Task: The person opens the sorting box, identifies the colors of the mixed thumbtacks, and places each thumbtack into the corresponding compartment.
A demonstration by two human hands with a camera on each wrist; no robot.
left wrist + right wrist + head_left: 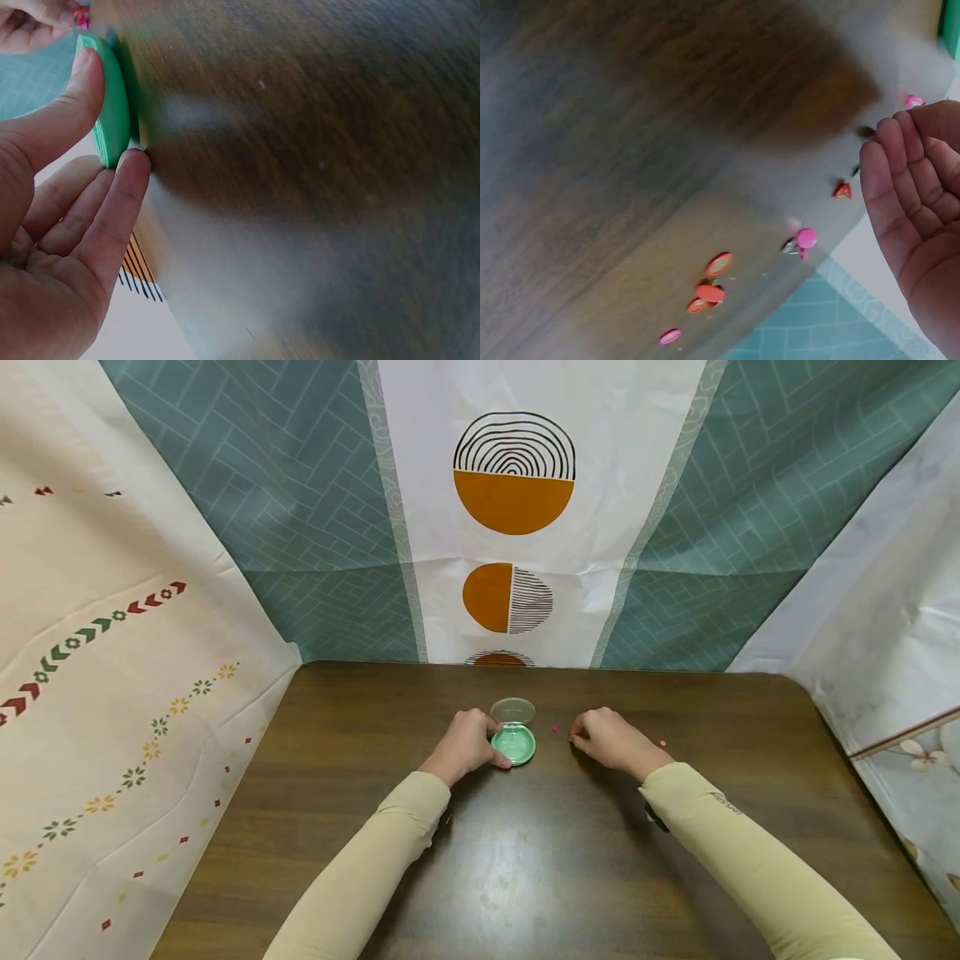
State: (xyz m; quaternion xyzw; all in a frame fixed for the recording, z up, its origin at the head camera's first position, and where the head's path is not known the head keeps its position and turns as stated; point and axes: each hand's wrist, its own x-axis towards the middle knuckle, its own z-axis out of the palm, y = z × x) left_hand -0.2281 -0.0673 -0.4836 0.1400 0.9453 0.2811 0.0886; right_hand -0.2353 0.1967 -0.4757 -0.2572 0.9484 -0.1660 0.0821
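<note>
My left hand (467, 743) grips a small round green container (514, 746) by its side, thumb on the near rim and fingers behind. Its clear lid (513, 711) stands hinged back at the far side. In the left wrist view the green wall (112, 112) shows edge-on between thumb and fingers. My right hand (606, 739) is low over the table to the right of the container, fingertips gathered beside a red thumbtack (870, 136); I cannot tell whether it pinches it. A pink thumbtack (555, 728) lies between hand and container.
More red and pink thumbtacks lie scattered near the right hand, among them a red one (719, 263), a bright pink one (805, 238) and a lone one (663, 743) by the right wrist. The brown wooden table (517, 877) ends at hanging patterned cloths (337, 510).
</note>
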